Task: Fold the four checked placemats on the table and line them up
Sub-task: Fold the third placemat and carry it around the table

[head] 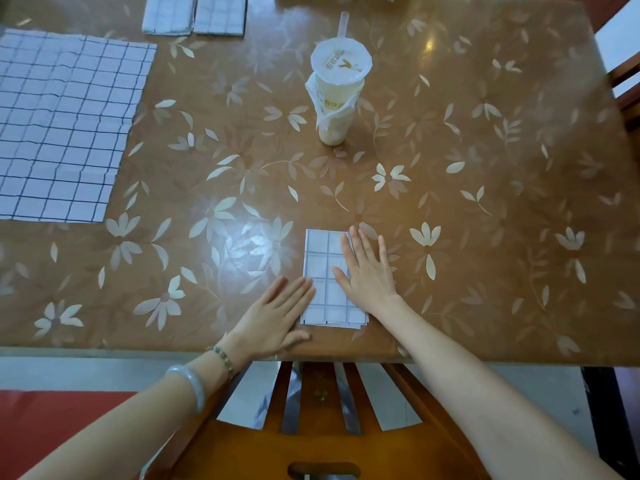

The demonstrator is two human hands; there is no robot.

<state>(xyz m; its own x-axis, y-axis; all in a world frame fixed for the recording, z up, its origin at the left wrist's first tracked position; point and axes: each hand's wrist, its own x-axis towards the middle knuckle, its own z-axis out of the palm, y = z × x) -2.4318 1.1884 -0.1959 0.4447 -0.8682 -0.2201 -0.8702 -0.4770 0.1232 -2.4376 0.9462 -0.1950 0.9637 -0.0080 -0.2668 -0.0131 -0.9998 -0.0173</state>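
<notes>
A small folded checked placemat [325, 271] lies near the table's front edge. My right hand [369, 270] rests flat on its right half, fingers spread. My left hand [277, 315] lies flat on the table at its lower left corner, fingertips touching the edge. A large unfolded checked placemat [62, 126] is spread at the left. Two folded placemats sit side by side at the far edge, the left folded placemat [169, 13] touching the right folded placemat [221, 13].
A sealed drink cup [337, 95] with a straw stands in the middle of the floral brown table [485, 168]. A wooden chair back [318, 427] is below the front edge. Another chair shows at the right edge.
</notes>
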